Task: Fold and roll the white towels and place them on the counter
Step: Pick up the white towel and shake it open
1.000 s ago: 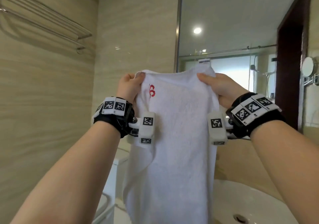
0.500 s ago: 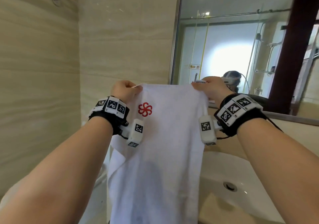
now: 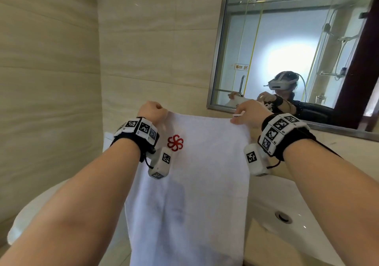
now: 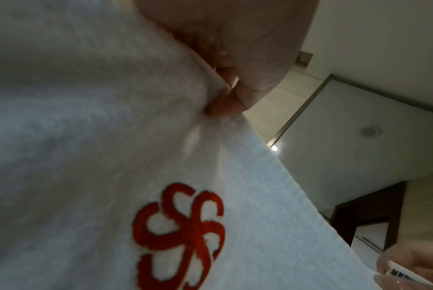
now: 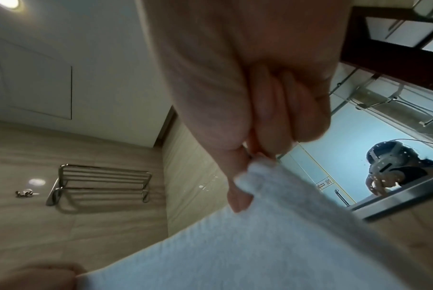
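The towel (image 3: 190,194) is held by its top corners, the left hand (image 3: 152,111) at one, the right hand (image 3: 251,114) at the other; it hangs below both grips. The sink (image 3: 307,220) lies below the right grip, the mirror (image 3: 287,46) behind it.

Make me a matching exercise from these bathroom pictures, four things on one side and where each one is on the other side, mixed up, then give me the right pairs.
Things:
1. left hand
2. right hand
3. red flower logo
4. sink drain

Places:
A. on the white towel, just below its top edge, nearer one corner
B. pinches the top corner with the small label
C. in the basin, lower right of the hanging towel
D. grips the top corner nearest the logo

Pairs: 1-D, 2-B, 3-A, 4-C
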Demonstrator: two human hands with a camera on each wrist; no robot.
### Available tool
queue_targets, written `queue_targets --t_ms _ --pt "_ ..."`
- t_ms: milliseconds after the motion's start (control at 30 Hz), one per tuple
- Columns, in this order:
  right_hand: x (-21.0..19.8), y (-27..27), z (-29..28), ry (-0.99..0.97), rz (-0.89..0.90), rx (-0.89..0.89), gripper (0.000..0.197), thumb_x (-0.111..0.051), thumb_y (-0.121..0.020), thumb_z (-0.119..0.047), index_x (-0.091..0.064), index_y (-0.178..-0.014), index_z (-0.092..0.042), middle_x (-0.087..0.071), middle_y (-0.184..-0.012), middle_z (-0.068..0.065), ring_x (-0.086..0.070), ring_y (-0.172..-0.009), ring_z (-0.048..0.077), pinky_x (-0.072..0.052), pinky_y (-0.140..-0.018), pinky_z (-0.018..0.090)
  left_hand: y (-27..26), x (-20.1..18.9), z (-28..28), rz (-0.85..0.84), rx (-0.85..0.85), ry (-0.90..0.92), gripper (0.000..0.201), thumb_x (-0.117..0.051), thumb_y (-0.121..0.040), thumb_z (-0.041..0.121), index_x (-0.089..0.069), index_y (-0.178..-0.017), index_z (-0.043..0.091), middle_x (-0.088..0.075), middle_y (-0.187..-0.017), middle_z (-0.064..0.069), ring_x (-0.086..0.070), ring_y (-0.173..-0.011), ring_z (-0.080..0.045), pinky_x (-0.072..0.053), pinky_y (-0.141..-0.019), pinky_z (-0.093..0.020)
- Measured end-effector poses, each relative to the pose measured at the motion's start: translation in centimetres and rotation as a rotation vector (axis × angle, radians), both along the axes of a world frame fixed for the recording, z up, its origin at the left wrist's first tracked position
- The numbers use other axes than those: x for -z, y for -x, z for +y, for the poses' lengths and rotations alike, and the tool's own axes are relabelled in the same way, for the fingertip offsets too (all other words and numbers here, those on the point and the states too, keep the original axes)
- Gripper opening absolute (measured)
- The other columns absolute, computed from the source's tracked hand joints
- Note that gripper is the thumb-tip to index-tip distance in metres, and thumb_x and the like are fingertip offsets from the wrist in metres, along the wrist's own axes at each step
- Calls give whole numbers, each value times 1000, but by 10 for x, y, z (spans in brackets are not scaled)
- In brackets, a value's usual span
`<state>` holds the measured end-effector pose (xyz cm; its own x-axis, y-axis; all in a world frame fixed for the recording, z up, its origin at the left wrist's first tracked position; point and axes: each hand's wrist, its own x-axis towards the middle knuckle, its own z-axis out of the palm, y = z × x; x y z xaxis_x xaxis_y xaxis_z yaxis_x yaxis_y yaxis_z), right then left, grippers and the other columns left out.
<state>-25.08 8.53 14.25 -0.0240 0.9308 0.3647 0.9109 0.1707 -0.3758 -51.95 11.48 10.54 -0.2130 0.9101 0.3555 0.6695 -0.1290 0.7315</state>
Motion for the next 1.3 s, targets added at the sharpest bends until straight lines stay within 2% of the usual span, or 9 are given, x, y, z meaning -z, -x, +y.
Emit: queue_targets --t_ms 100,200,367,533,667,867,1000,1133,1300 --pt "7 6 5 121 107 -14 16 -61 -89 -8 -53 -103 -9 -62 -70 7 -55 -33 7 -46 -41 16 2 5 12 141 -59 76 25 -46 -92 12 -52 -68 9 -49 -66 -5 -51 -77 -26 -39 -58 -29" --pt "12 7 11 133 -18 -16 21 -54 -91 -1 -56 -111 -4 -55 -99 11 -60 -50 14 -50 -44 18 -1 9 20 271 -115 101 27 -44 -97 14 -63 -86 -2 -63 -92 -17 -60 -94 -35 -47 -75 -37" --pt "15 -2 14 198 -262 65 16 -50 -91 -5 -62 -100 3 -63 -95 10 -64 -81 23 -51 -71 27 0 15 33 374 -159 121 27 -51 -94 10 -57 -114 -7 -35 -135 -21 -56 -103 -36 -46 -90 -35" --pt "18 -9 26 60 -366 160 20 -51 -94 -11 -65 -106 -4 -64 -111 9 -60 -103 26 -48 -85 32 4 16 37 454 -242 77 22 -56 -91 22 -66 -100 5 -50 -122 -14 -53 -105 -32 -48 -89 -40" --pt "25 -2 34 21 -347 289 18 -50 -93 -14 -63 -105 -12 -62 -107 6 -60 -104 27 -45 -76 32 -6 16 38 370 -227 113 27 -47 -91 11 -58 -68 2 -64 -75 -14 -51 -54 -22 -43 -55 -29" --pt "37 -8 57 247 -3 297 44 -47 -93 -13 -57 -50 -12 -59 -44 3 -58 -60 15 -48 -59 22 -7 20 47 -16 -159 126 30 -47 -93 9 -48 -63 4 -50 -60 -9 -51 -58 -27 -41 -57 -32" --pt "43 -4 59 247 195 276 16 -50 -90 -14 -65 -85 -16 -70 -94 7 -66 -94 22 -55 -82 30 -11 21 43 -55 -131 -9 21 -48 -94 15 -63 -89 1 -65 -89 -17 -61 -90 -35 -45 -67 -33" --pt "47 4 51 79 466 277 23 -48 -89 -13 -45 -67 -18 -64 -94 11 -63 -94 28 -53 -74 32 -19 26 39 51 -110 -101 24 -45 -93 13 -54 -109 -2 -63 -105 -20 -56 -85 -31 -42 -67 -33" --pt "56 6 53 -27 530 376 38 -47 -92 -10 -45 -126 6 -54 -126 19 -53 -117 30 -43 -87 30 -39 38 39 284 34 -61 60 -61 -80 19 -32 -130 6 -57 -110 -9 -57 -97 -27 -48 -81 -35"
